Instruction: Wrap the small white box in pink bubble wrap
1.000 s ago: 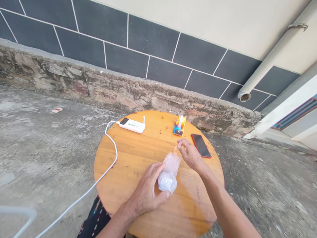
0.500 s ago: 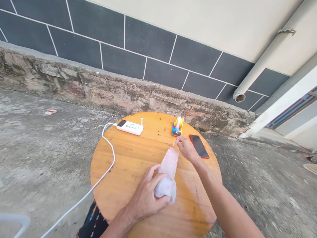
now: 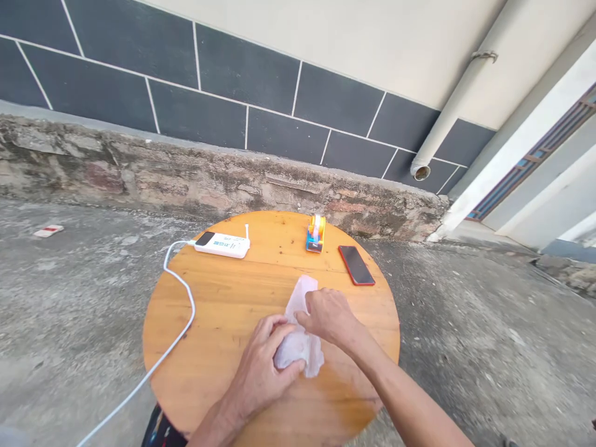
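Note:
A small bundle wrapped in clear bubble wrap (image 3: 298, 335) lies on the round wooden table (image 3: 223, 310). My left hand (image 3: 261, 366) is curled around its near end, fingers and thumb pressed on the wrap. My right hand (image 3: 328, 316) rests on the middle of the wrap with fingers bent down onto it. The far end of the wrap lies flat toward the tape dispenser. What is inside the wrap is a pale block that I cannot name.
At the table's far side sit a white power strip (image 3: 221, 244) with a white cable (image 3: 179, 298) running off the left edge, an orange and blue tape dispenser (image 3: 315, 233) and a dark phone with a red rim (image 3: 356, 265). Rough concrete floor surrounds the table.
My right hand has come back from the far tip of the wrap and now presses on its middle. The wrap lies flatter. The camera has shifted right.

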